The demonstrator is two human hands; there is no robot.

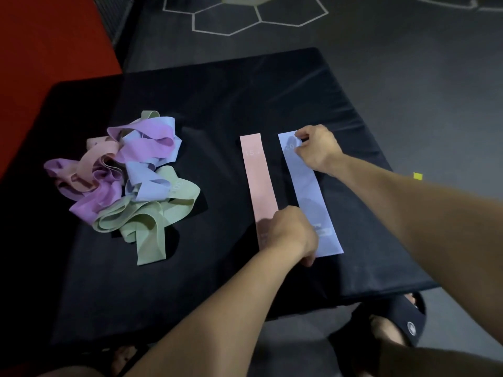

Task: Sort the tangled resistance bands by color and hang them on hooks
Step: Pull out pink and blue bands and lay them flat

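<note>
A tangled pile of bands (128, 180) in purple, pink, pale blue and green lies on the left of the black mat (217, 104). To its right a pink band (258, 186) lies flat and straight. Beside that lies a pale blue band (307, 191), also flat. My right hand (317, 148) pinches the blue band's far end. My left hand (292, 235) grips its near end, with the knuckles covering part of the pink band's near end. No hooks are in view.
The mat sits on grey floor with white hexagon lines (245, 17) beyond it. A red surface (49, 44) is at the far left. My foot in a black slide sandal (394, 325) is below the mat's near edge. A small yellow scrap (417, 176) lies at the right.
</note>
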